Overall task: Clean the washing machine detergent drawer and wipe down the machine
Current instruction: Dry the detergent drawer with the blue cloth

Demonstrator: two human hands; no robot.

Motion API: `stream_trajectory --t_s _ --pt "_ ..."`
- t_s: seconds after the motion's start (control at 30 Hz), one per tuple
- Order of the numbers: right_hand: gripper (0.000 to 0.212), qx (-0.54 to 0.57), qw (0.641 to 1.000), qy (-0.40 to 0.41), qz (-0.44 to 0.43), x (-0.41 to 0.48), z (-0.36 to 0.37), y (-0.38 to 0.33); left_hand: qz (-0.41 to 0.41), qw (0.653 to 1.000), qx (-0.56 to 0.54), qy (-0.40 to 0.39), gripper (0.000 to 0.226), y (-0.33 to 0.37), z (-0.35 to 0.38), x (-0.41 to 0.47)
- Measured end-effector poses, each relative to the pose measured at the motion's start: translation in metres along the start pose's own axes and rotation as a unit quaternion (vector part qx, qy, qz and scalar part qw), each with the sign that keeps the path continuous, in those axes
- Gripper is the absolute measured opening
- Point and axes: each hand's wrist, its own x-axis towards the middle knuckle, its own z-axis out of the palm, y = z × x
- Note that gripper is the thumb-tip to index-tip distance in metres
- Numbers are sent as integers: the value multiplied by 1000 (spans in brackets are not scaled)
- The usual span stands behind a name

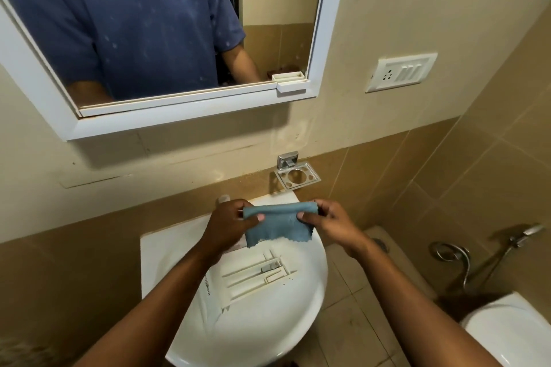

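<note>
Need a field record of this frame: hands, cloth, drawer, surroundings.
left hand: pinches the cloth's left end
right hand: pinches the cloth's right end
cloth: blue, held stretched above the sink, lower edge hanging
drawer: white, lying in the sink, below the cloth
sink: white, against the wall
mirror: on the wall above the sink, spotted
toilet: right of the sink

No legible text (drawer (255, 276) print blurred)
</note>
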Motion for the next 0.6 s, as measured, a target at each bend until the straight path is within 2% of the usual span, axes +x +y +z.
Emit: stream_trajectory --t_s 0.07,0.17,0.3,0.43,0.53,0.6 --pt "26 69 997 3 39 7 -8 4 -115 979 -167 -7 24 2 11 12" --pt "32 80 992 63 71 27 -16 13 -191 951 -239 38 24 2 31 33" --pt "35 109 985 97 86 62 -41 10 -190 936 -288 76 24 8 47 65" --pt "35 120 986 108 40 101 -68 -7 -163 928 -309 131 35 22 54 103" --pt "23 76 988 131 32 134 -78 -7 -154 937 -265 166 36 26 62 122" --pt "17 -6 989 144 40 149 -78 4 -177 938 -240 178 37 23 71 129"
